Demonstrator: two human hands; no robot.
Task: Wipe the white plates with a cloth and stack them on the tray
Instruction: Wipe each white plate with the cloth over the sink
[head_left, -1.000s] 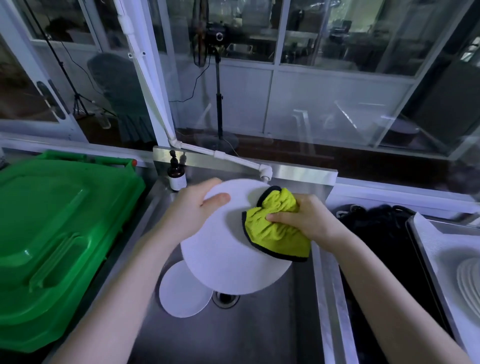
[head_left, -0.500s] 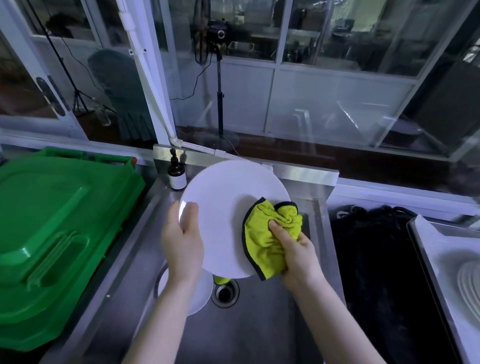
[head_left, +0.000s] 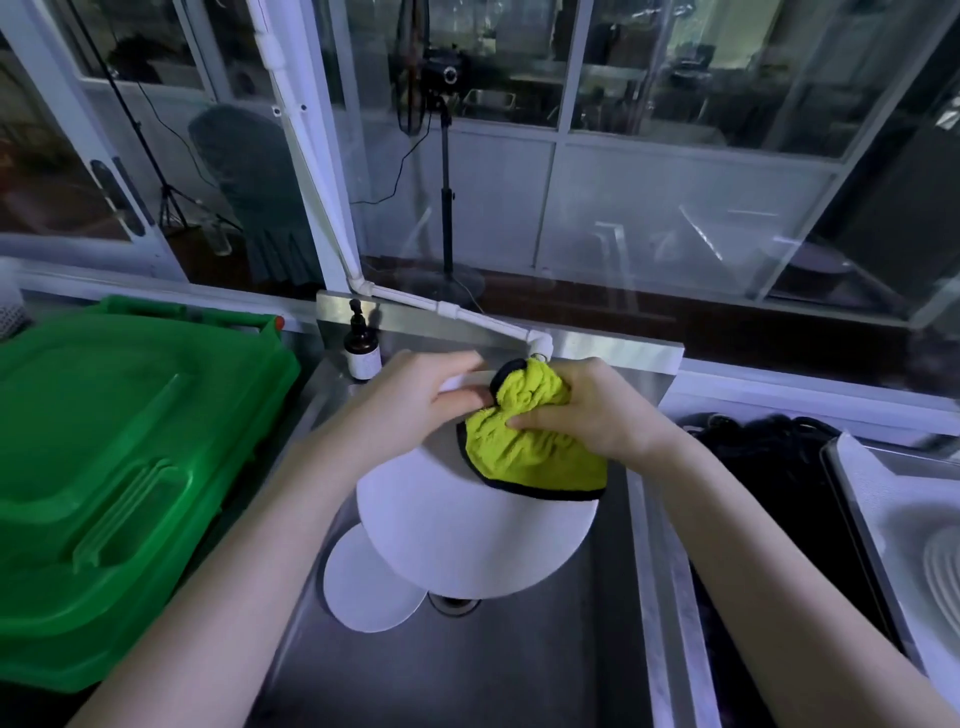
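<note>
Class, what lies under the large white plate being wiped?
Under the large white plate, a smaller white plate and the drain show partly in the sink; the rest is covered.

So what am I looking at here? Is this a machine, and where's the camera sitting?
No machine: a person works with bare hands, filmed by a camera worn on the head, looking down. The left hand holds a white plate over a steel sink. The right hand presses a yellow-green cloth onto it. A second white plate lies in the sink. Left is a green bin lid; far right, a tray with stacked plates.
</note>
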